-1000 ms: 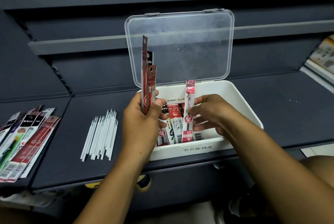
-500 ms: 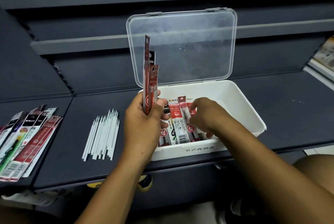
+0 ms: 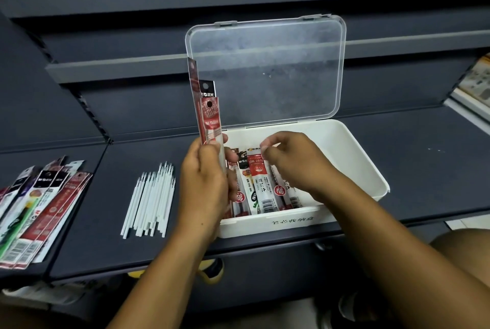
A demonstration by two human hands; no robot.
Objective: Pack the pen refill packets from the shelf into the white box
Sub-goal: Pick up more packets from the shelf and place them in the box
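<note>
On the dark grey shelf board [image 3: 413, 169], a shallow white plastic box [image 3: 352, 153] sits with its clear hinged lid [image 3: 267, 68] standing open and leaning back against the shelving behind. A row of pen refill packets [image 3: 261, 185] in red, white and black lies flat on the box floor, packed side by side in its left half, their barcode ends toward the front wall; the right half of the floor is bare.

The left hand [image 3: 204, 185] is closed around a small upright bundle of long narrow refill packets [image 3: 206, 113] (a red one in front, a black-topped one behind it, a taller dark red one at the back), gripping them at their lower end just over the box's front left corner. Their tops rise in front of the lid's left edge.

The right hand [image 3: 294, 161] hovers over the packets in the box, fingers curled loosely with thumb and forefinger near each other above the top of a red-and-white packet; whether they pinch anything, I cannot tell.

To the left of the box, apart from it, a loose sheaf of thin white plastic refill tubes [image 3: 151, 201] lies on the shelf. Further left, on the neighbouring shelf board, a fanned pile of more printed refill packets [image 3: 39, 212] lies flat, partly cut off by the frame edge.
</note>
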